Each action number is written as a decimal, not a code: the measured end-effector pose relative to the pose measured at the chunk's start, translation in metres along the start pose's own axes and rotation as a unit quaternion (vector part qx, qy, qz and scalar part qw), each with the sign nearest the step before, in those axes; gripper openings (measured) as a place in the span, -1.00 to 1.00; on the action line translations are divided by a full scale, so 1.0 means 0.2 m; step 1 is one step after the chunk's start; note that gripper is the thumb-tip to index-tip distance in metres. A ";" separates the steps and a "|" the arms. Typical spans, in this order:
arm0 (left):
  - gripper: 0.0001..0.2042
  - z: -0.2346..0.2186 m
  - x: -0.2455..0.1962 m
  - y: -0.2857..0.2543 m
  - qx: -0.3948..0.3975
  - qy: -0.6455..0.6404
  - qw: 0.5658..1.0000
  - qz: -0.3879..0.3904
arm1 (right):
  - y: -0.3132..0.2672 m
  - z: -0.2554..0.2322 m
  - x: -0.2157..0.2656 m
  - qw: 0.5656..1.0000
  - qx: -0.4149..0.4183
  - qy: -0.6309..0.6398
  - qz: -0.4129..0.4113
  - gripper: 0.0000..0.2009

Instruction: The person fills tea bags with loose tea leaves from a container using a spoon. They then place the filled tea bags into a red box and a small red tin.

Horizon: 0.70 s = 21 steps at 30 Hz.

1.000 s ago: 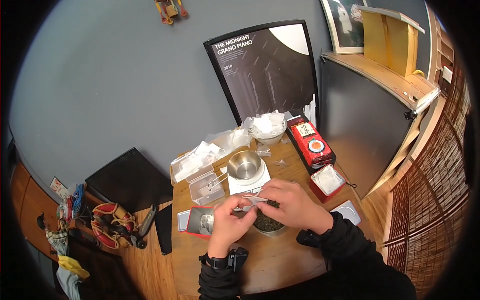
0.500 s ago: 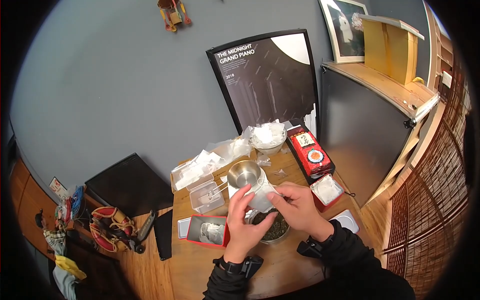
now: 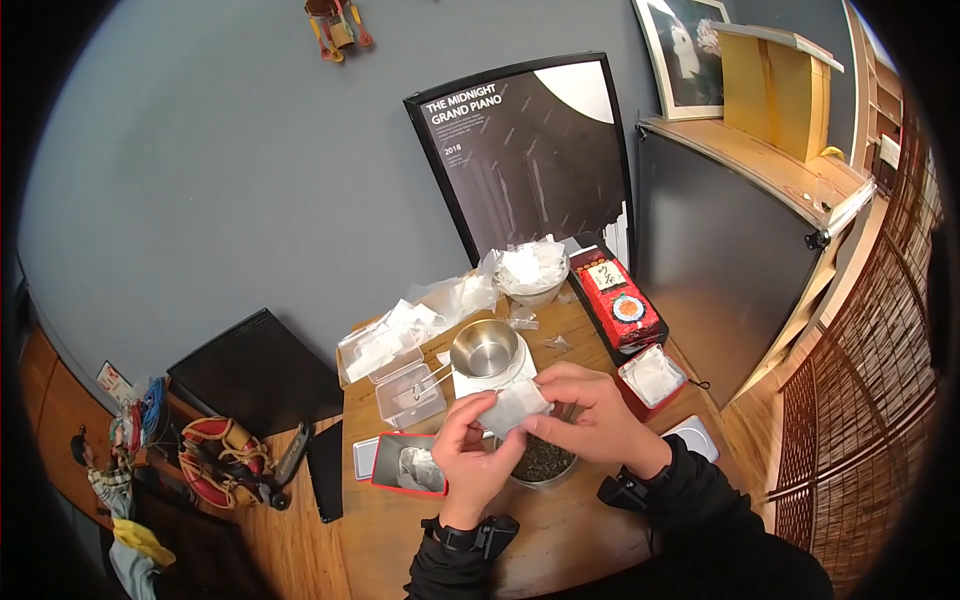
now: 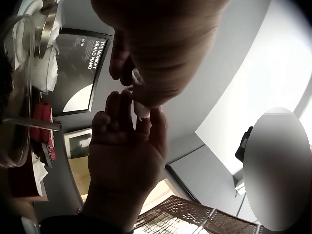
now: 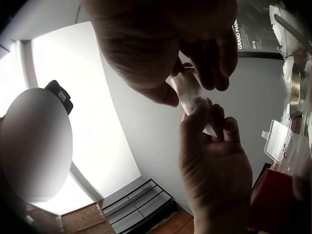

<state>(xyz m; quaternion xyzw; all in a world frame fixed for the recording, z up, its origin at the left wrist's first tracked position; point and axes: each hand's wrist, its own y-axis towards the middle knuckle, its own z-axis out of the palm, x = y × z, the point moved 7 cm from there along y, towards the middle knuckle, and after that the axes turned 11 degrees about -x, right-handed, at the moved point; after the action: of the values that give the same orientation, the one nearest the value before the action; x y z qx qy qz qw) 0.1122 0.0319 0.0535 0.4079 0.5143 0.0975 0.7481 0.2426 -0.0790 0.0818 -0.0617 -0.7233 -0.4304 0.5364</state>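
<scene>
Both hands hold a small white tea bag (image 3: 518, 404) above a bowl of dark dried tea leaves (image 3: 545, 462). My left hand (image 3: 474, 456) pinches the bag's left side between thumb and fingers. At its upper right, my right hand (image 3: 598, 420) grips the bag with thumb and fingertips. The right wrist view shows the white bag (image 5: 187, 90) stretched between the two hands. Just beyond the hands, a steel cup (image 3: 486, 349) with a wire handle sits on a white scale (image 3: 465, 385). The hands partly hide the scale and the bowl.
Left of the hands is an open red tin (image 3: 408, 462) with white bags inside; another red tin (image 3: 652, 378) stands right. A clear plastic box (image 3: 410, 395), loose white bags (image 3: 395, 335), a heaped bowl (image 3: 532, 297) and a red tea packet (image 3: 620, 305) line the back.
The hands first worked close together at the bag's edge, then parted, exposing the bag's flat face. Since then the bag has tipped lower and leftward, still held by both hands.
</scene>
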 end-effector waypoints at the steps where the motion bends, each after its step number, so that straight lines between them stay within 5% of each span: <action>1: -0.54 -0.01 0.00 0.00 0.001 0.000 1.000 -0.001 | 0.00 0.00 0.02 0.999 0.008 -0.010 -0.035 -0.78; 5: -0.60 -0.02 0.06 -0.02 0.029 -0.059 0.984 -0.164 | 0.00 0.00 0.10 0.987 -0.005 -0.043 -0.153 -0.76; 9: -0.61 -0.02 0.14 -0.05 0.055 -0.112 0.955 -0.268 | -0.01 0.02 0.09 0.987 0.027 -0.075 -0.138 -0.78; 15: -0.42 0.04 0.06 0.00 0.057 -0.198 0.956 -0.211 | 0.00 0.00 0.04 0.993 -0.014 -0.074 -0.086 -0.86; 21: -0.29 0.05 0.04 0.00 0.092 -0.139 0.978 -0.127 | -0.01 -0.01 0.04 0.993 -0.084 -0.035 -0.070 -0.85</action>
<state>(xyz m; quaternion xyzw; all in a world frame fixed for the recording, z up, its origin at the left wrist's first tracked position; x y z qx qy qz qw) 0.1242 0.0307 0.0486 0.4161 0.4600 -0.1038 0.7775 0.2402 -0.0844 0.0874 -0.0706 -0.7053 -0.5236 0.4727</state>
